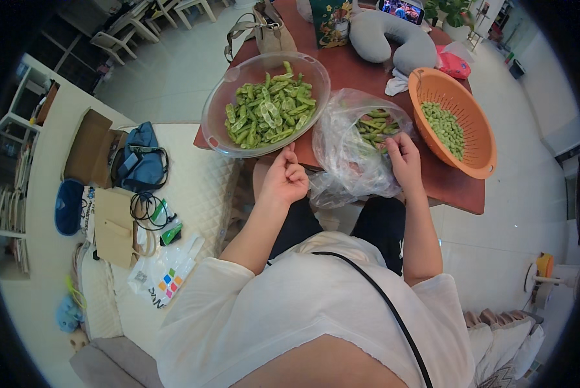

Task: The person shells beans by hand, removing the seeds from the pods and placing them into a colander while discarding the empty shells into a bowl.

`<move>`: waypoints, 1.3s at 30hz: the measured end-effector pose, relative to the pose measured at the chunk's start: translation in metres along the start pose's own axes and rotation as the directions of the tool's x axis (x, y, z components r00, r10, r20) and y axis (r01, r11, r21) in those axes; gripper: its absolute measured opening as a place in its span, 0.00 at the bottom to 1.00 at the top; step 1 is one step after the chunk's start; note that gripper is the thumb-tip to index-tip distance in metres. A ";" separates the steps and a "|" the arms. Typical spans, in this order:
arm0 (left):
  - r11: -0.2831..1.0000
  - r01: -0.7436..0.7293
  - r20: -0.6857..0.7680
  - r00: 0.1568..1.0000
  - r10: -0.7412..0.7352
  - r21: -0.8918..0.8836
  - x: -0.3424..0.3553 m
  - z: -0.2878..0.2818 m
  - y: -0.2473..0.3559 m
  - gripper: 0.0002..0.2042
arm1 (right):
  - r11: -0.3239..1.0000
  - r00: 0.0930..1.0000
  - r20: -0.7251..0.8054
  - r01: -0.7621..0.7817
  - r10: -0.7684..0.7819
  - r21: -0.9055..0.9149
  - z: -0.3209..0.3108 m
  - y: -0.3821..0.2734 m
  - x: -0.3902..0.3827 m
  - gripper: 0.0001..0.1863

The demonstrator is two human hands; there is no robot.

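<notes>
My left hand is just below the near rim of a clear plastic bowl, its fingers curled in; whatever they may hold is hidden. The bowl is heaped with green edamame pods, several of them split and flat. At the mouth of a clear plastic bag, my right hand has its fingers bent and closed beside the pods inside; what is between the fingertips cannot be made out. To the right, an orange colander tilts toward me with shelled green beans in it.
A grey neck pillow, a propped phone, a green printed bag and a beige handbag stand at the back of the red-brown table. On the left, a cushioned seat carries a blue bag, a cardboard box and a black cable.
</notes>
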State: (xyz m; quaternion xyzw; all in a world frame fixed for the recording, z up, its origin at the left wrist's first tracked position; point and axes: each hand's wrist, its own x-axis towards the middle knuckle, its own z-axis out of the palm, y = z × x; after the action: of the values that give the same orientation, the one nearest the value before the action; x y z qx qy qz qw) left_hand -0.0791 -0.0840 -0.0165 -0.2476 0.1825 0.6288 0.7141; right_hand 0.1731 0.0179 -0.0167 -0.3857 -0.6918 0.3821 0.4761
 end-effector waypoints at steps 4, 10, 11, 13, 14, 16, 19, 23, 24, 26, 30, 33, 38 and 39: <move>0.997 -0.068 -0.058 0.996 0.069 0.024 -0.002 0.007 -0.006 0.06 | 1.000 1.000 -0.004 -0.004 0.004 -0.024 0.000 -0.004 0.000 0.13; 0.964 -0.153 0.061 0.988 0.143 0.216 -0.013 -0.003 -0.012 0.03 | 1.000 1.000 -0.003 0.000 0.000 -0.023 0.001 -0.003 0.000 0.12; 0.926 -0.202 0.173 0.973 0.152 0.318 -0.018 -0.005 -0.015 0.03 | 1.000 1.000 0.002 -0.006 0.006 -0.024 0.001 -0.005 0.000 0.12; 0.752 -0.401 0.375 0.901 0.220 0.522 -0.038 0.003 -0.024 0.04 | 1.000 1.000 0.004 -0.009 0.009 -0.030 0.001 -0.007 0.000 0.12; 0.502 -0.590 0.567 0.794 0.218 0.632 -0.054 0.017 -0.029 0.06 | 0.999 1.000 0.011 -0.017 0.017 -0.036 0.001 -0.007 -0.001 0.12; -0.112 -0.802 0.785 0.530 0.321 0.587 -0.074 0.044 -0.024 0.06 | 0.999 1.000 0.004 -0.003 0.003 -0.052 0.000 -0.006 -0.001 0.11; -0.864 -0.445 0.972 0.138 0.191 0.233 -0.072 0.085 0.006 0.02 | 1.000 1.000 -0.009 0.023 -0.023 -0.017 -0.001 -0.002 -0.001 0.11; -0.990 0.134 0.999 -0.014 0.050 0.052 -0.043 0.104 0.025 0.03 | 1.000 1.000 -0.013 0.000 -0.001 -0.016 0.001 -0.003 0.000 0.11; -0.998 0.053 0.990 0.131 0.048 0.042 -0.045 0.105 0.028 0.04 | 1.000 1.000 -0.007 0.024 -0.024 -0.003 0.003 -0.004 0.000 0.11; -0.998 -0.002 0.979 0.196 -0.062 -0.063 -0.042 0.108 0.013 0.06 | 1.000 1.000 -0.009 0.018 -0.019 -0.015 0.004 -0.006 0.000 0.11; -0.866 -0.500 0.945 0.279 -0.168 -0.006 -0.021 0.100 -0.062 0.07 | 1.000 1.000 -0.028 -0.001 0.001 -0.029 0.002 -0.009 0.001 0.11; -0.758 -0.637 0.874 0.439 -0.209 0.138 0.011 0.082 -0.091 0.08 | 0.993 0.998 -0.052 0.023 -0.017 0.113 -0.001 -0.002 0.004 0.10; -0.557 -0.735 0.715 0.620 -0.322 0.387 0.054 0.072 -0.088 0.08 | 0.994 0.994 -0.003 0.109 -0.109 0.001 -0.001 -0.014 0.012 0.08; -0.553 -0.744 0.721 0.610 -0.330 0.376 0.060 0.072 -0.089 0.08 | 0.997 0.997 0.014 0.075 -0.075 0.007 -0.002 -0.012 0.015 0.08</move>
State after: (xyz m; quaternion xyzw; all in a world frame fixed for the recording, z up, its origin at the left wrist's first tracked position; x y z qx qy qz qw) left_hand 0.0134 -0.0016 0.0184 0.7648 0.4267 0.3601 0.3214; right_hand 0.1691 0.0265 -0.0002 -0.3550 -0.7079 0.3690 0.4866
